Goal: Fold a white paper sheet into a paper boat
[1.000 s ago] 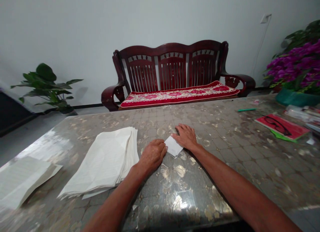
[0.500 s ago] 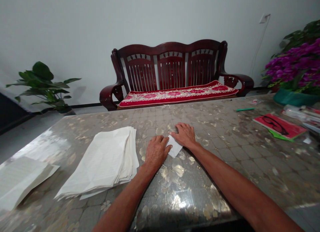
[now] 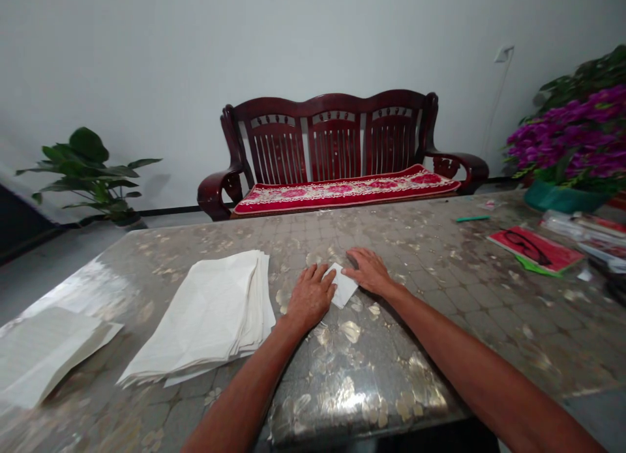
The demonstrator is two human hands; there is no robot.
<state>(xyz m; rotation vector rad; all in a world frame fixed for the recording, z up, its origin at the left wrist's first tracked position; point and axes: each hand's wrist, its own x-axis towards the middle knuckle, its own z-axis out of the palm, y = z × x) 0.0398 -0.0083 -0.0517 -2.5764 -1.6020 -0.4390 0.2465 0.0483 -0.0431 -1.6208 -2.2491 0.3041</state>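
A small folded piece of white paper (image 3: 345, 290) lies on the table between my hands. My left hand (image 3: 311, 298) rests flat over its left edge, thumb and fingertips on the paper. From the right, my right hand (image 3: 370, 270) reaches in with the thumb on the paper's right edge and the other fingers stretched out on the tabletop. A stack of white paper sheets (image 3: 210, 309) lies to the left of my left hand.
The table (image 3: 469, 329) has a glossy flowered cover. A folded sheet (image 3: 49, 349) lies far left. On the right are a green pen (image 3: 473, 219), glasses (image 3: 531, 244) on a red booklet (image 3: 562, 251), and purple flowers (image 3: 572, 130). A wooden bench (image 3: 335, 140) stands behind.
My right hand has shifted slightly right, with its thumb now at the paper's right edge. The left hand stays on the paper. The camera view has tilted and turned a little.
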